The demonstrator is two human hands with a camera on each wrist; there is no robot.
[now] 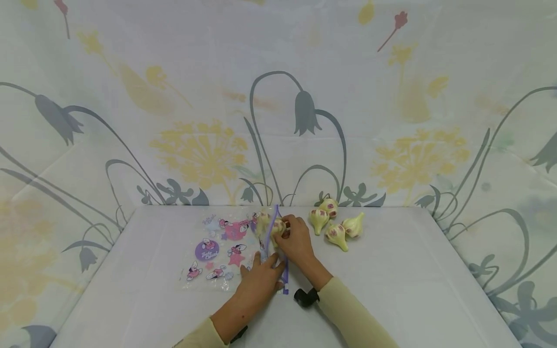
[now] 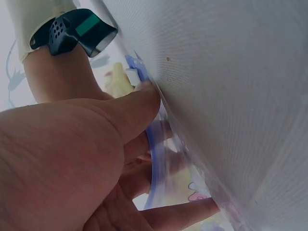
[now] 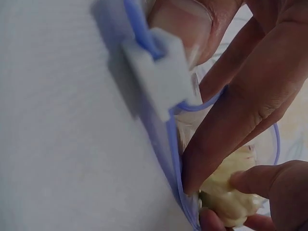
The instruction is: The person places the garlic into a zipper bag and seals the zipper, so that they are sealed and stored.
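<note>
Cream sleeves (image 1: 357, 314) nearest me, black wrist camera (image 1: 306, 297) at my right cuff. My left hand (image 1: 261, 275) rests at the near end of the mouth of a clear printed bag (image 1: 209, 250), fingers spread, thumb beside the white slider (image 3: 161, 72) on the purple zip strip (image 1: 271, 229). Just past it, my right hand (image 1: 298, 241) has finger and thumb pinching a garlic bulb (image 1: 278, 225) at the parted zip. Step in hand, as I read it: feeding this bulb into the bag, which lies on the tabletop (image 1: 391, 290). Can't tell how far in it sits; my fingers cover it. Next move, I judge: push it clear of the zip, lip held up, then let go. Behind the zip, another bulb (image 1: 262, 220) shows pale through plastic. Farther right, four loose bulbs (image 1: 336, 234) huddle; last, the flowered cloth (image 1: 278, 159).
</note>
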